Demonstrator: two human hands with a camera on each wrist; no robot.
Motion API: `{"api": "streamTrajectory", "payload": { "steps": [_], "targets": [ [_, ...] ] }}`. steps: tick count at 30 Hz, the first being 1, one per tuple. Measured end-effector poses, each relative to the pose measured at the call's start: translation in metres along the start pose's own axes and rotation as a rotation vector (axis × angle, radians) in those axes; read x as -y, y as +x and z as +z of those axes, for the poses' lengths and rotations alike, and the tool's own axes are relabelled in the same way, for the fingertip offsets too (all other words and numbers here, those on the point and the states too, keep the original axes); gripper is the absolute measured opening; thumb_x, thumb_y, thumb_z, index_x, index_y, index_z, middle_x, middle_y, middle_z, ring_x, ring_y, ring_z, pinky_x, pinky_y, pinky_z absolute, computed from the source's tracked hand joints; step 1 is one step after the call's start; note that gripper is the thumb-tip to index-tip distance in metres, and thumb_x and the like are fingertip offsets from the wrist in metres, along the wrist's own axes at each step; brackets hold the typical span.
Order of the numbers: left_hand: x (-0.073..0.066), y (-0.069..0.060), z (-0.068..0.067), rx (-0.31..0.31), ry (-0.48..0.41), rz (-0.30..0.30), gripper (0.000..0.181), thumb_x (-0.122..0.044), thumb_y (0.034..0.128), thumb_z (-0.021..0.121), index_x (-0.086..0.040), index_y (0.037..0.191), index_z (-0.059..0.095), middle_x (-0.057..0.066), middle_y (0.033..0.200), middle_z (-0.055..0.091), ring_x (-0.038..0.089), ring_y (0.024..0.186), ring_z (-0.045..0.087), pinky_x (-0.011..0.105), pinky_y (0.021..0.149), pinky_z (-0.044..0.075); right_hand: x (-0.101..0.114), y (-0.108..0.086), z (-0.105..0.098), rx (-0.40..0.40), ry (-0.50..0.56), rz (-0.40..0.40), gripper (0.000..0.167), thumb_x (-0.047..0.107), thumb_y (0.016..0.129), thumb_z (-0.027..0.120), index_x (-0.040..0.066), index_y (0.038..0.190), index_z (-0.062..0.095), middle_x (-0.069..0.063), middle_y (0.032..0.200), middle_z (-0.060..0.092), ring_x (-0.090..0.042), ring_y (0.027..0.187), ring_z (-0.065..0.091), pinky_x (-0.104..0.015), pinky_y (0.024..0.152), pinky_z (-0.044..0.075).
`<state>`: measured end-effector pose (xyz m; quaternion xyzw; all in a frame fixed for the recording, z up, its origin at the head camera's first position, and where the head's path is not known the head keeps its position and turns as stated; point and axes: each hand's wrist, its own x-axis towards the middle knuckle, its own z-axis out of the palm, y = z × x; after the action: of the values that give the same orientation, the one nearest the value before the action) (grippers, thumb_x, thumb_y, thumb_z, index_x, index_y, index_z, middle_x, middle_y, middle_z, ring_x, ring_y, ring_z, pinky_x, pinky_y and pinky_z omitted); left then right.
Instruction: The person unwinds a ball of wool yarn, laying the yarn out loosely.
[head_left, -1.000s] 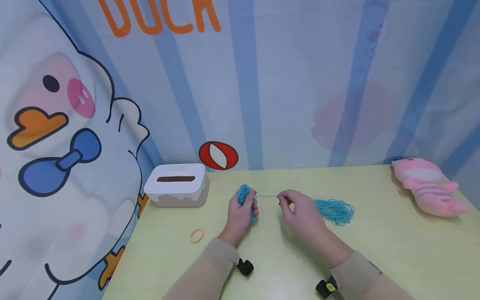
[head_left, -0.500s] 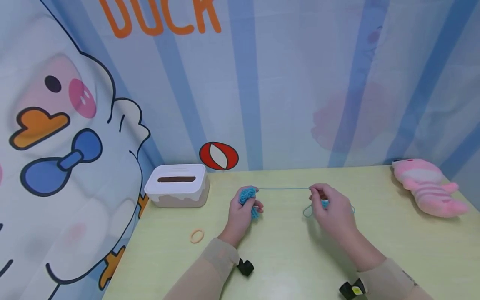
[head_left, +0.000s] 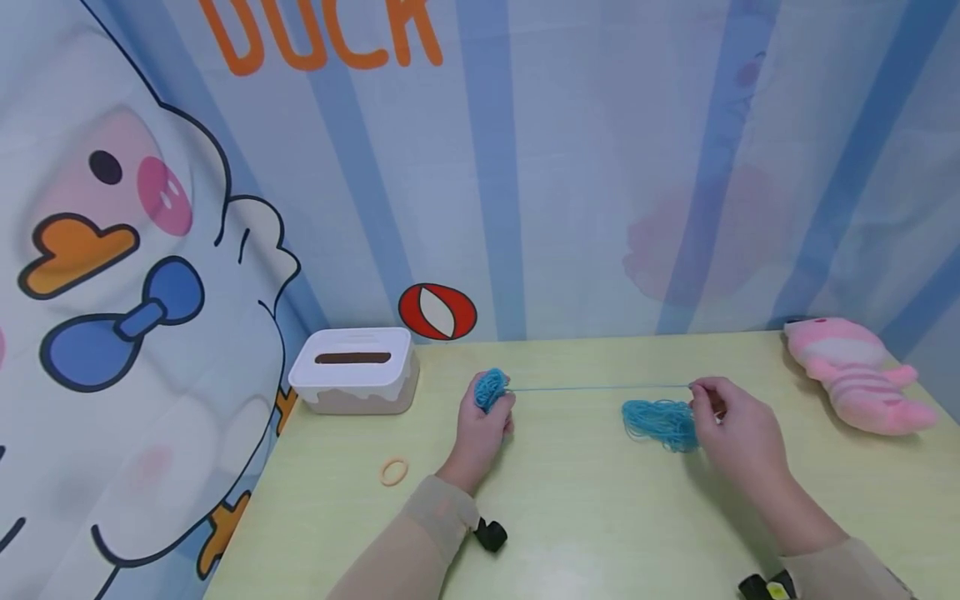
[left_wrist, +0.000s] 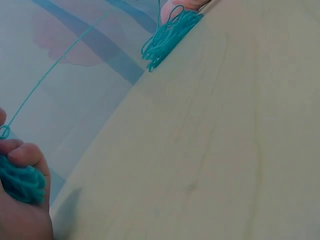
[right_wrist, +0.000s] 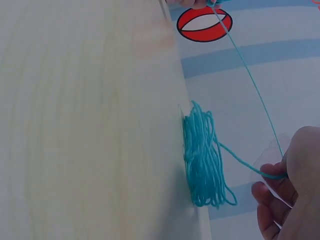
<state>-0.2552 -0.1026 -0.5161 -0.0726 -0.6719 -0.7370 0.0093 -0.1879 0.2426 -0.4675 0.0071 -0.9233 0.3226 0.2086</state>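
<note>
In the head view my left hand (head_left: 480,433) grips a small bundle of blue yarn (head_left: 491,390), its fingers curled round it. From the bundle a single strand (head_left: 600,387) runs straight across to my right hand (head_left: 738,429), which pinches it between thumb and fingertips. A looser skein of the same yarn (head_left: 660,423) lies on the table just left of my right hand. The right wrist view shows a strand going from that skein (right_wrist: 204,157) up to the pinching fingers (right_wrist: 280,175). The left wrist view shows yarn (left_wrist: 22,182) in my left palm.
A white and grey tissue box (head_left: 354,371) stands at the back left of the table (head_left: 570,533). In front of it lies an orange ring (head_left: 393,472). A pink plush toy (head_left: 858,375) lies at the back right, near the hanging cloth (head_left: 570,208).
My right hand has moved well to the right, and the strand between the hands has grown longer. My left hand stays nearly in place, the bundle turned slightly in it.
</note>
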Motion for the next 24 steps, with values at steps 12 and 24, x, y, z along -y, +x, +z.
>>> {"api": "streamTrajectory", "payload": {
  "steps": [12, 24],
  "targets": [
    [0.002, 0.002, 0.0, -0.033, -0.048, -0.079, 0.034, -0.035, 0.118, 0.051, -0.004, 0.129, 0.054, 0.004, 0.099, 0.065, 0.014, 0.075, 0.06, 0.022, 0.065, 0.058, -0.015, 0.001, 0.002, 0.218, -0.222, 0.072, 0.038, 0.023, 0.107, 0.058, -0.003, 0.128, 0.075, -0.034, 0.133, 0.07, -0.056, 0.11, 0.068, -0.067, 0.085, 0.058],
    [-0.005, -0.001, 0.002, 0.017, -0.053, -0.069, 0.048, -0.036, 0.1187, 0.049, 0.006, 0.142, 0.048, 0.0, 0.097, 0.064, 0.013, 0.079, 0.06, 0.021, 0.073, 0.059, 0.052, 0.003, 0.047, 0.005, -0.019, -0.267, 0.031, 0.014, 0.102, 0.071, -0.001, 0.128, 0.077, -0.022, 0.132, 0.075, -0.049, 0.132, 0.063, -0.065, 0.109, 0.055]
  ]
}}
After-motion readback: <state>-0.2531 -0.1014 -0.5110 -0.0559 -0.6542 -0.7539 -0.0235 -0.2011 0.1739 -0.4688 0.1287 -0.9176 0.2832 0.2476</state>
